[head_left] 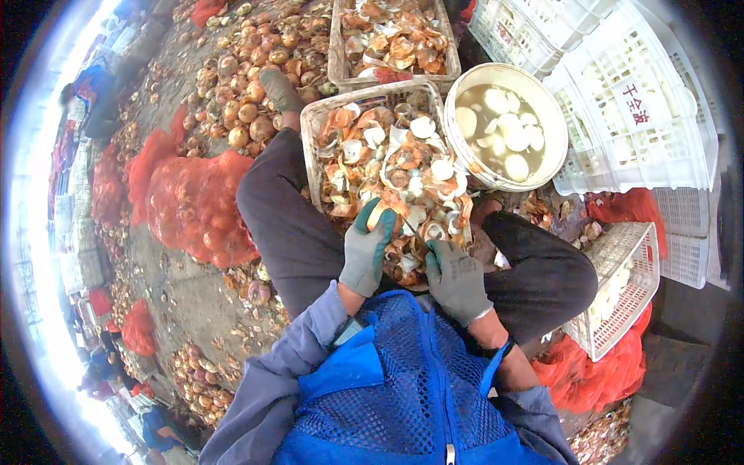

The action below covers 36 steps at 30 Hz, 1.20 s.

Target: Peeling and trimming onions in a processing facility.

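My left hand (pixel 364 252), in a grey and green glove, is closed round an onion (pixel 380 215) with brown skin. My right hand (pixel 457 283), gloved alike, grips a small knife (pixel 411 228); its thin blade points toward the onion, and the handle is mostly hidden in the fist. Both hands are over a pale crate (pixel 311 147) between my legs, heaped with onion skins (pixel 364 159) and white cut pieces. Just beyond it on the right stands a white bucket (pixel 556 139) of cloudy water with peeled onions (pixel 511 132) in it.
A second crate (pixel 336 46) of skins lies farther ahead. White plastic crates (pixel 612 108) are stacked at the right, with a tipped crate (pixel 647 271) nearer. Red mesh sacks (pixel 198 205) and loose onions (pixel 256 70) cover floor on the left. Other people (pixel 93 93) are at the far left.
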Each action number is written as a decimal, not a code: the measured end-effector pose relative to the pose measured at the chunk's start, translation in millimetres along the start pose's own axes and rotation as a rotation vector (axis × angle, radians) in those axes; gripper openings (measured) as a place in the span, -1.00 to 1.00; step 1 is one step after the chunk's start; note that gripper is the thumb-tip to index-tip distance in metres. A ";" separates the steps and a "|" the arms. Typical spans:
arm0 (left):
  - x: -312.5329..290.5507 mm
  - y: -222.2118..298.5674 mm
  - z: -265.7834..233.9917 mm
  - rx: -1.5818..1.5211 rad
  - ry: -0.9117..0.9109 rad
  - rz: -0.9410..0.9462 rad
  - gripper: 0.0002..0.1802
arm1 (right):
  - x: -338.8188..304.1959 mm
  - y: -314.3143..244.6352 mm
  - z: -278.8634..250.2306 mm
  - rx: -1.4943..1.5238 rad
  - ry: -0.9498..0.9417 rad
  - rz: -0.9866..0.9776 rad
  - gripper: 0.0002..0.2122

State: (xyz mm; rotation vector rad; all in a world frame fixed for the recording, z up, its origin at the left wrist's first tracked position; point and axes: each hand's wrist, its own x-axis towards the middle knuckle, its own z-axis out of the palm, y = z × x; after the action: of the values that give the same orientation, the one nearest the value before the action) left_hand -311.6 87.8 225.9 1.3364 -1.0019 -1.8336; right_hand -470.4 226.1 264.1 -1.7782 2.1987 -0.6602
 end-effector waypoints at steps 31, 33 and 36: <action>-8.6 14.9 3.6 0.137 -0.224 0.024 -0.37 | 35.0 21.4 12.5 1.031 -0.210 0.657 -0.60; -10.0 18.1 8.5 0.232 -0.251 0.096 -0.38 | 17.8 41.3 33.2 0.727 -0.193 0.427 -0.61; -7.2 3.3 -0.1 -0.012 -0.210 -0.011 -0.38 | 17.9 31.9 26.3 0.573 -0.029 0.377 -0.62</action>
State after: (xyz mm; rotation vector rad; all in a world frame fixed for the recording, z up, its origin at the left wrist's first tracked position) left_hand -309.3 92.3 232.1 1.1616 -1.0897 -2.0159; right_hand -490.1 208.7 227.5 -1.0522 1.9702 -1.0258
